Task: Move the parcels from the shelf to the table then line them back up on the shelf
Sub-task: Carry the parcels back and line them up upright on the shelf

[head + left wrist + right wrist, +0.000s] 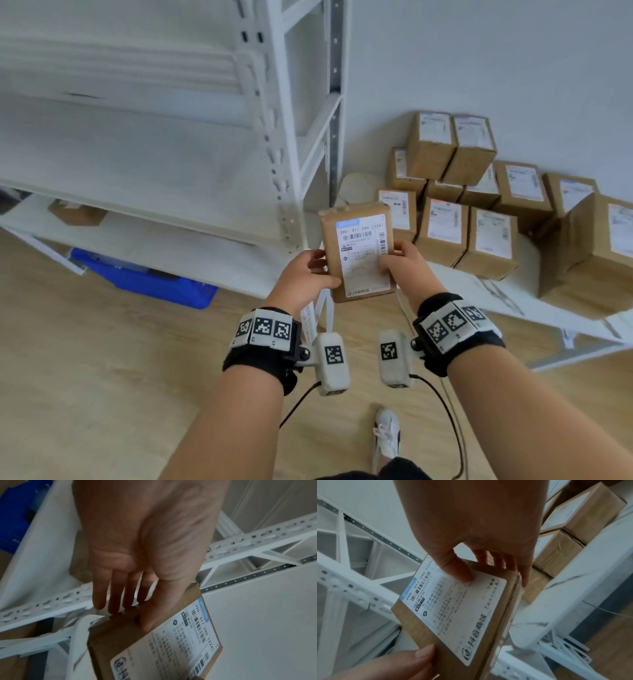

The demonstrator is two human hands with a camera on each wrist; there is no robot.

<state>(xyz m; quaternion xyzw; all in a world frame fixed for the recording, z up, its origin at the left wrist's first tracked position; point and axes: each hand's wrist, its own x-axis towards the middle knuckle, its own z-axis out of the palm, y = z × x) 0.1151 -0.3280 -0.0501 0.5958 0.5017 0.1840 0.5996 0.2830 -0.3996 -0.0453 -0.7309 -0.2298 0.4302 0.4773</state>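
One parcel in hand: a flat brown parcel (358, 251) with a white shipping label is being held up in the air between the shelf (144, 164) on the left and the table (534, 301) on the right, touching neither.
Left hand: the left hand (303, 274) is gripping the parcel's left edge, thumb lying on the labelled face and fingers reaching behind it.
Right hand: the right hand (404, 265) is gripping the right edge, thumb pressing on the label, fingers curling round the back.
Table stock: about a dozen brown parcels (479, 192) are sitting on the table, bunched together, a few stacked on others, at the far right against the wall.
Shelf stock: the wide middle board is showing no parcels in the part I can see; one brown parcel (77, 214) is lying on the lower board at far left.
Under shelf: a blue crate (144, 277) is sitting on the floor.
Progress, my judgement: unloading is looking nearly or fully done. Which way the held parcel is travelling, I cannot tell.
Left to do: lining the parcels back up on the shelf is looking almost entirely ahead.
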